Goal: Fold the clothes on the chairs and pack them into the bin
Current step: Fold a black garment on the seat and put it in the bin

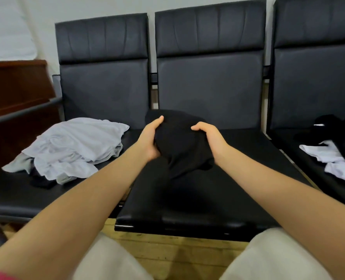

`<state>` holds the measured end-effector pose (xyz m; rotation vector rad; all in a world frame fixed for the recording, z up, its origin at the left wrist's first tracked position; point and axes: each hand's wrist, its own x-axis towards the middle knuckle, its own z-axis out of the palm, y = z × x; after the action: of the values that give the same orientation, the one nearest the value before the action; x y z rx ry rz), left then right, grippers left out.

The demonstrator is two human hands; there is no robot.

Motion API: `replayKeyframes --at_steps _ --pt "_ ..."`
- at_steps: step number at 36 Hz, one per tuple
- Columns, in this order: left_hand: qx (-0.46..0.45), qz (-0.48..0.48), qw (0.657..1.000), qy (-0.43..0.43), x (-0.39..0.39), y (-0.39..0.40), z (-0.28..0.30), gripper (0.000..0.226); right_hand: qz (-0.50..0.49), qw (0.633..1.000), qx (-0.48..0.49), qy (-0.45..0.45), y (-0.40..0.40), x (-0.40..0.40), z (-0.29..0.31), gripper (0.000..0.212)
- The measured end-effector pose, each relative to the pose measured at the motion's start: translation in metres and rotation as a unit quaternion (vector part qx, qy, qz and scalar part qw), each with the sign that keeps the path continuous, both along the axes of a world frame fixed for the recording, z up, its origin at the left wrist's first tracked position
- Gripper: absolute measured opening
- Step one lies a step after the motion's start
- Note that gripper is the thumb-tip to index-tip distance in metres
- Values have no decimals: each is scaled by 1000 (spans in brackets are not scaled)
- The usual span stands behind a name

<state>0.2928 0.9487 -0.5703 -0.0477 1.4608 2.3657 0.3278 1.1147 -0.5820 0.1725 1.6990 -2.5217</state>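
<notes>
Head view: both bare forearms reach forward from the bottom edge toward a bundled black fabric garment [182,142] held above the middle black padded chair [208,190], at the centre of the picture. The left hand [150,138] grasps the bundle's 9 o'clock side, thumb laid up along the cloth and fingers wrapped underneath, out of sight. The right hand [209,136] grips the 3 o'clock side, thumb pressed onto the top of the fabric and fingers curled behind it. The garment's lower end hangs down between the wrists toward 6 o'clock; whether it touches the seat cannot be told, black against black.

At 9 o'clock, on the seat of the left black padded chair [103,81], lies a rumpled heap of white and pale grey clothes [74,146], with a small piece of black cloth [41,181] at its near edge. At 3 o'clock, on the right black padded chair [317,77], sits a loose mix of black and white garments [333,150], partly cut by the frame.

No bin appears in this view. A reddish-brown wooden cabinet [16,87] stands at the far left, and light-coloured trouser legs [278,257] show at 6 o'clock over a yellowish wooden floor [167,251].
</notes>
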Motion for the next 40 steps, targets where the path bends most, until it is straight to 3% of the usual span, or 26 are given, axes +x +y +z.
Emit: replayKeyframes --at_steps 10,15,21,24,27,30,32,36,40 --pt "105 101 987 72 -2 -13 23 48 43 998 -26 -38 -25 -12 -25 56" --pt "115 124 982 85 -3 -38 25 51 80 992 -78 -66 -50 -18 -24 51" --pt "120 166 974 96 5 -60 37 47 145 977 -69 -142 -95 -23 -24 83" --pt "86 145 980 102 8 -63 32 37 174 971 -124 -110 -115 -22 -14 70" --pt "87 152 979 103 10 -81 22 38 139 974 -168 -62 -135 -19 -7 48" --pt "128 161 969 137 4 -110 11 42 88 987 -135 -26 -147 -21 -7 32" --pt "139 164 965 151 0 -129 5 37 55 994 -89 -19 -152 -26 -8 40" --pt "157 186 957 159 3 -160 8 20 -28 999 -22 -5 -167 -36 -8 76" --pt "153 194 959 138 18 -197 1 43 -40 999 1 7 -194 -41 -1 81"
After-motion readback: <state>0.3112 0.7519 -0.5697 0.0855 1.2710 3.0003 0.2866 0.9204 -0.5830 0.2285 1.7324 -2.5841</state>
